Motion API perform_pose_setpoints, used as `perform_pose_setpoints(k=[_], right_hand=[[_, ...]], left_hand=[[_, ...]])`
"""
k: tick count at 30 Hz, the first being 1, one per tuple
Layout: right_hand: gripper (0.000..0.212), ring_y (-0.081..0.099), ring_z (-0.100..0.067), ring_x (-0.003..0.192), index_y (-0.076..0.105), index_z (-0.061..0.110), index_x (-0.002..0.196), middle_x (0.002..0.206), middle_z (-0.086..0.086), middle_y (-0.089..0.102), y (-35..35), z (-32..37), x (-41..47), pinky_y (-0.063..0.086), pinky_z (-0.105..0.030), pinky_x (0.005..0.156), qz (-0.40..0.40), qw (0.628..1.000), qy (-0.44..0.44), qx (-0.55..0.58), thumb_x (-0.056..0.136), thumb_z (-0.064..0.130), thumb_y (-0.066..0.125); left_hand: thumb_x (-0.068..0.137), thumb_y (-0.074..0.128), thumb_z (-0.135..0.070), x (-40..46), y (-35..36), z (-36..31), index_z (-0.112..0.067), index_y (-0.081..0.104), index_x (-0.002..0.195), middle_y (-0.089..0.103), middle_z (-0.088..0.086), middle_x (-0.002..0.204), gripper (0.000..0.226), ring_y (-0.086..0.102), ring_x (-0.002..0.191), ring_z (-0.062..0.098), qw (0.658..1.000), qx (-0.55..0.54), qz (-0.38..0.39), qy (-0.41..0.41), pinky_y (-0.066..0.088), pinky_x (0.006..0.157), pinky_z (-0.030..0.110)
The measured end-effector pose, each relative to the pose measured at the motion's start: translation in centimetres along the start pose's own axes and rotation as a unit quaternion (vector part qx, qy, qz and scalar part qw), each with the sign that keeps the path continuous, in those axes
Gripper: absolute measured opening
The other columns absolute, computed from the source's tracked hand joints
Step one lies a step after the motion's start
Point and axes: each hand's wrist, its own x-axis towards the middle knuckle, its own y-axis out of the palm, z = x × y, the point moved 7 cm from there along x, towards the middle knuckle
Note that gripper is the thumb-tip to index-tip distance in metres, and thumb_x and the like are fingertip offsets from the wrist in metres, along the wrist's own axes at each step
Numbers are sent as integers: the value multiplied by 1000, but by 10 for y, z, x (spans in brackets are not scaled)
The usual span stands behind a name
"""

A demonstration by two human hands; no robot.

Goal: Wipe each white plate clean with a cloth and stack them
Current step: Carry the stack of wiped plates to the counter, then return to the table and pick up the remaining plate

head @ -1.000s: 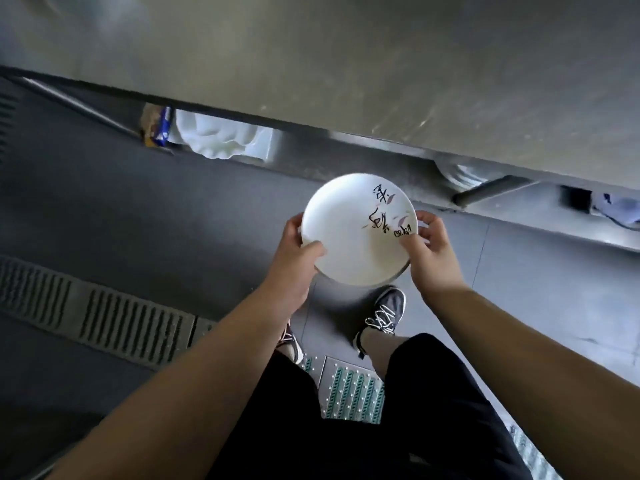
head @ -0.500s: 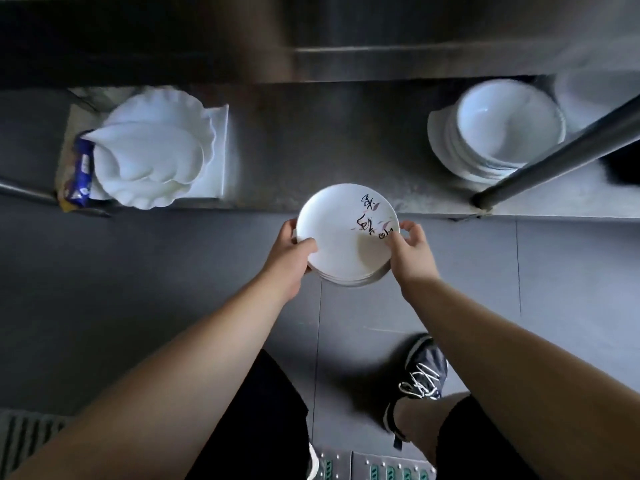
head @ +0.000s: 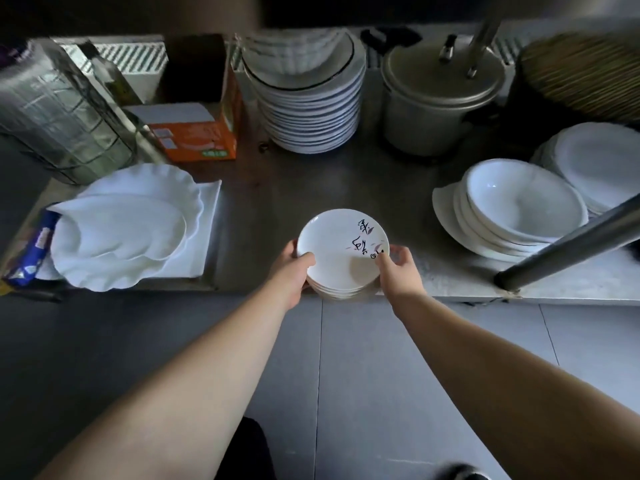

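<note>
- While the two earlier views show the plates (head: 341,252) carried over bare floor, now the small stack sits at the near edge of the desk (head: 408,199) — whether its base touches the steel or hangs just above it, I cannot tell.
- Since then the view has swung up from floor, drain grate and shoes to the whole desk top.
- Both hands keep the same grip: the left hand (head: 294,268) curls round the stack's left rim, thumb on top, and the right hand (head: 398,271) pinches the right rim with fingertips on the top plate.
- My judgement: the stack is being brought to the work spot, so wiping has not begun; no cloth is clearly in either hand.
- Glossy white ceramic, round and shallow, makes up the stack; the top plate bears black brush lettering and small purple marks near its right rim, and several rims show beneath it.
- Left of it lies a scalloped dish (head: 114,223), wavy-edged and smooth, resting on a flat white sheet (head: 207,230) that may be cloth or paper — I cannot say which.
- Right of it stand nested bowls (head: 519,209), deep and smooth, partly crossed by a dull metal tube (head: 568,244).
- Behind stand a tall pile of blue-rimmed plates (head: 308,109), a matt metal pot (head: 436,98) with a lid, an orange carton (head: 197,133) and a ribbed clear jar (head: 59,109).
- Brushed steel forms the desk — hard and slick, so the plates could slide or chip if set down carelessly.
</note>
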Motion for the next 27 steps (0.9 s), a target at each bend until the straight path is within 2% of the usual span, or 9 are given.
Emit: perform_pose_setpoints(k=[4, 8, 10, 13, 15, 18, 20, 23, 27], right_hand=[[64, 72, -21, 94, 54, 36, 123, 109, 7, 70, 6, 0, 23, 61, -37, 69, -2, 1000, -11, -7, 72, 76, 52], [59, 71, -20, 88, 55, 39, 115, 107, 11, 69, 7, 1, 43, 50, -25, 40, -11, 1000, -17, -4, 70, 77, 50], [56, 71, -17, 90, 56, 41, 112, 107, 15, 69, 7, 6, 54, 57, -30, 51, -9, 999, -32, -10, 70, 78, 51], [51, 70, -15, 96, 58, 38, 119, 113, 12, 72, 8, 10, 76, 61, -42, 84, -4, 999, -46, -13, 78, 68, 57], [46, 70, -18, 99, 59, 35, 126, 116, 8, 72, 8, 13, 85, 60, -43, 89, 4, 998, -57, -38, 88, 60, 58], [42, 64, -24, 99, 55, 30, 136, 112, 4, 68, 7, 24, 88, 50, -36, 82, 30, 985, -79, -151, 98, 49, 52], [41, 60, -27, 96, 54, 27, 137, 112, -1, 66, 5, 31, 83, 44, -34, 79, 48, 968, -80, -233, 101, 45, 48], [44, 59, -32, 103, 51, 21, 136, 124, -10, 64, -7, 45, 57, 48, -39, 85, 60, 933, -85, -344, 103, 49, 42], [52, 61, -30, 115, 51, 22, 145, 136, -10, 60, -32, 77, -15, 52, -40, 91, 71, 885, -123, -443, 103, 52, 44]], left_hand=[[91, 54, -1, 27, 2, 1, -26, 68, 117, 75, 6, 117, 39, 68, 106, 30, 1000, -7, -4, 9, 54, 87, 40], [92, 57, -1, 45, 8, -6, -25, 67, 123, 75, 5, 121, 40, 65, 122, 31, 1000, 17, 4, 24, 49, 109, 48], [93, 58, -2, 51, 10, -9, -29, 67, 122, 75, 2, 122, 41, 64, 125, 30, 999, 24, 17, 29, 48, 111, 51], [95, 58, -5, 61, 12, -14, -34, 67, 118, 74, 1, 123, 38, 63, 128, 31, 998, 39, 19, 34, 47, 113, 53], [96, 59, -10, 68, 12, -18, -35, 63, 130, 71, 1, 127, 42, 61, 128, 30, 995, 86, 22, 42, 46, 115, 53], [97, 59, -24, 69, 9, -26, -37, 51, 145, 66, -3, 133, 51, 59, 125, 26, 976, 209, 31, 43, 48, 108, 41], [99, 58, -39, 63, 3, -30, -33, 43, 154, 59, 0, 148, 57, 56, 129, 27, 952, 304, 13, 33, 46, 107, 40], [100, 53, -58, 31, -6, -39, -29, 29, 163, 49, 3, 160, 74, 51, 140, 31, 905, 425, -23, 9, 41, 108, 39], [102, 60, -47, -47, -1, -57, -21, 46, 155, 64, 2, 140, 60, 64, 105, 20, 893, 449, 21, -4, 49, 85, 24]])
